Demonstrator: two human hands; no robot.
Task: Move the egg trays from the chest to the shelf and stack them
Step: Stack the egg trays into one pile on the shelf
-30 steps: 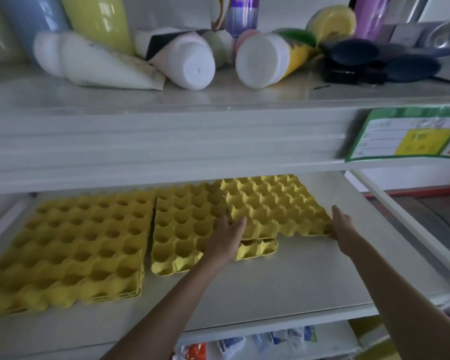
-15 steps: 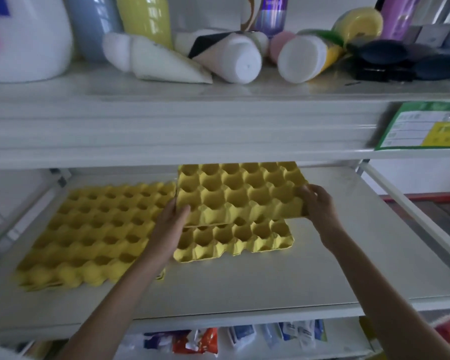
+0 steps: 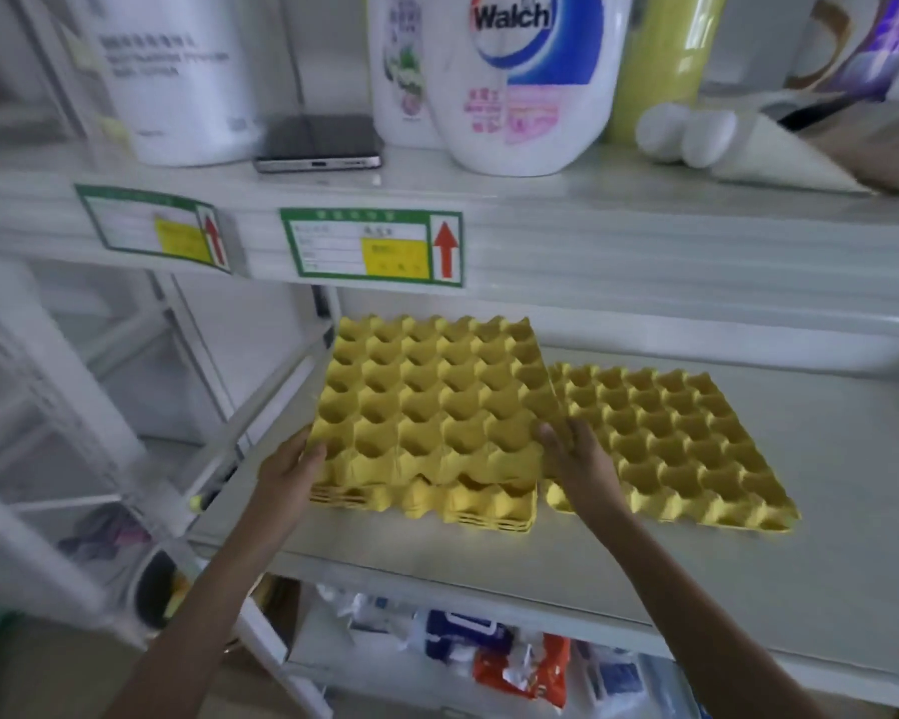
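A yellow egg tray (image 3: 432,402) is held level just above a stack of yellow egg trays (image 3: 468,508) at the left end of the white shelf (image 3: 618,578). My left hand (image 3: 289,472) grips the held tray's near left corner. My right hand (image 3: 574,454) grips its near right corner. Another yellow egg tray (image 3: 681,443) lies flat on the shelf just to the right, partly hidden behind my right hand. The chest is not in view.
The upper shelf carries a Walch detergent bottle (image 3: 525,80), a white tub (image 3: 172,75), a phone (image 3: 320,142) and lying tubes (image 3: 738,142). Green price labels (image 3: 372,249) hang on its front edge. Packets (image 3: 520,661) fill the shelf below. A white rack (image 3: 48,407) stands left.
Both hands have carried the lifted tray leftward from over the right tray to above the left stack. The camera has swung left, so the shelf's left end shows.
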